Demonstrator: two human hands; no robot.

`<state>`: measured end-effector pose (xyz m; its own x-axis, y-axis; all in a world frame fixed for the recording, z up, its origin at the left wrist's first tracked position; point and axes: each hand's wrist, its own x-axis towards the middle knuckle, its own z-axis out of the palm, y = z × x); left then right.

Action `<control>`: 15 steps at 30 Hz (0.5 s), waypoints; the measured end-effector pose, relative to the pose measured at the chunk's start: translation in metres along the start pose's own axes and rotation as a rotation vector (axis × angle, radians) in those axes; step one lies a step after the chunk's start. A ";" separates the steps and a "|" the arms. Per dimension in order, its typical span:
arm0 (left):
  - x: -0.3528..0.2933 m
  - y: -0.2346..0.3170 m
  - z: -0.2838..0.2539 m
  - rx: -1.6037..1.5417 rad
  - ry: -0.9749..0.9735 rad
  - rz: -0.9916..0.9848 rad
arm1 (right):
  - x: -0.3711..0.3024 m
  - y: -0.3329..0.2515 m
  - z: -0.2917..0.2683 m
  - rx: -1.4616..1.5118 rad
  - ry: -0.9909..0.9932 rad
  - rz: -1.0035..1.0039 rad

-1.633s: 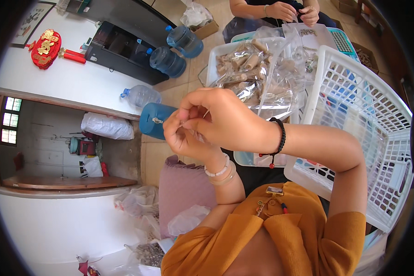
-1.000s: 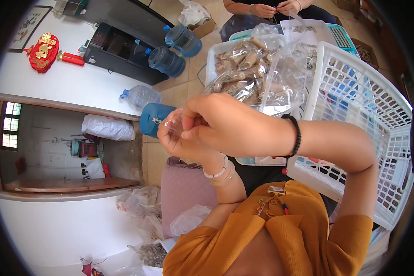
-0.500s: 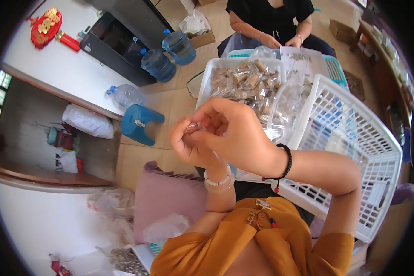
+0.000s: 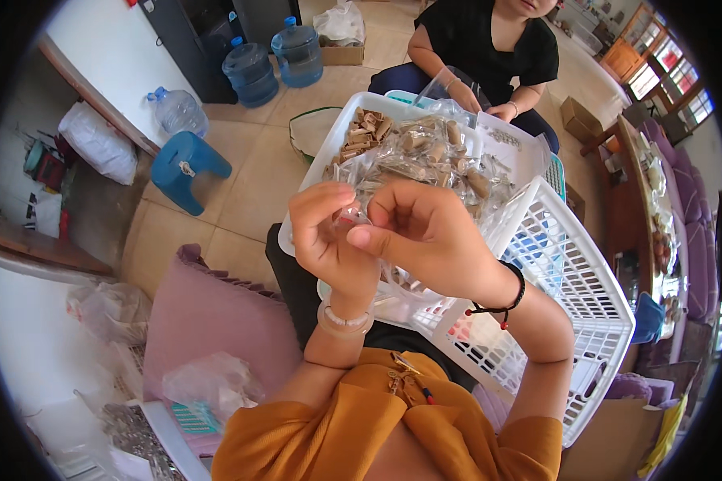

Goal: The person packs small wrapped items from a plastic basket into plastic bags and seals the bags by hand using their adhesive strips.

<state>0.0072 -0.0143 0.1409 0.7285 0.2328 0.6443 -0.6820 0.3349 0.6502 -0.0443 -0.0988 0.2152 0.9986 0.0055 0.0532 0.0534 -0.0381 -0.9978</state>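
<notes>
Between my hands, above a white tray [image 4: 341,128], is a small piece of clear, crinkled plastic [image 4: 353,215] that looks like a little bag. My left hand [image 4: 329,248] has its fingers curled around one side of it. On the other side, my right hand [image 4: 437,240] pinches with thumb and curled fingers at the plastic's edge. What the plastic contains, if anything, is too small to make out. Under and beyond my hands, the tray holds loose brown pieces [image 4: 365,132] and several clear bags of brown tube-like pieces [image 4: 469,180].
A white slatted basket [image 4: 610,301] leans tilted at the right, beside my right forearm. Across the tray sits another person, whose hand [image 4: 501,111] rests by a clear bag. At left are a blue stool [image 4: 176,172], water jugs [image 4: 249,76] and a purple cushion [image 4: 217,321].
The view has swung to the right, so the surroundings sit further left. My fingertips have shifted on the clear plastic, and both hands stay close together around it.
</notes>
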 end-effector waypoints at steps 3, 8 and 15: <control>0.001 0.001 -0.001 -0.023 0.006 0.007 | -0.001 -0.010 -0.001 0.047 -0.052 0.124; 0.002 0.001 -0.010 0.004 -0.032 0.004 | 0.000 0.003 0.001 0.066 -0.033 0.021; 0.007 -0.005 -0.017 -0.095 0.045 -0.029 | -0.014 -0.008 -0.005 0.013 -0.040 -0.043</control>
<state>0.0165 0.0012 0.1352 0.7517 0.2621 0.6051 -0.6527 0.4266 0.6261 -0.0592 -0.1032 0.2224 0.9944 0.0465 0.0948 0.0959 -0.0237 -0.9951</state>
